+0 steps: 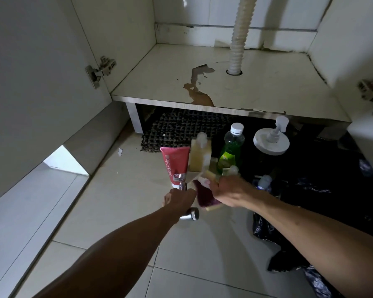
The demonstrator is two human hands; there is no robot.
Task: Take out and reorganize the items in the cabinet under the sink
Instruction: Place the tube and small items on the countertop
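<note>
Crowding is the danger here: the pink squeeze tube (177, 166) stands cap-down on the pale tiled floor (108, 203) right beside my left hand (178, 200), with the square pale-yellow bottle (199, 153) and the green dish-soap bottle with a white cap (232, 150) packed close behind it. A careless sweep of either wrist would, I think, topple the tube into its neighbours, and the round white pump dispenser (271, 139) further right could go over too.

My left grip is curled round a shiny chrome metal fitting (191, 214); one end pokes out above my knuckles near the tube's cap, the other shows below my wrist. It looks smooth, so it might slip if I loosen my fingers.

My right hand (230, 193) pinches a dark maroon sponge with a yellow underside (205, 196), along with some small pale pieces at my fingertips (I cannot tell what those are). Holding several things at once, I could easily drop one.

The sponge lies between my two hands, nearly touching the left one. The white cabinet shelf (159, 76) under the grey ribbed drain hose (238, 46) holds nothing, so everything is out on the floor; its peeled, brown-stained patch may snag whatever goes back. A black plastic bag (310, 190) lies crumpled to my right.
</note>
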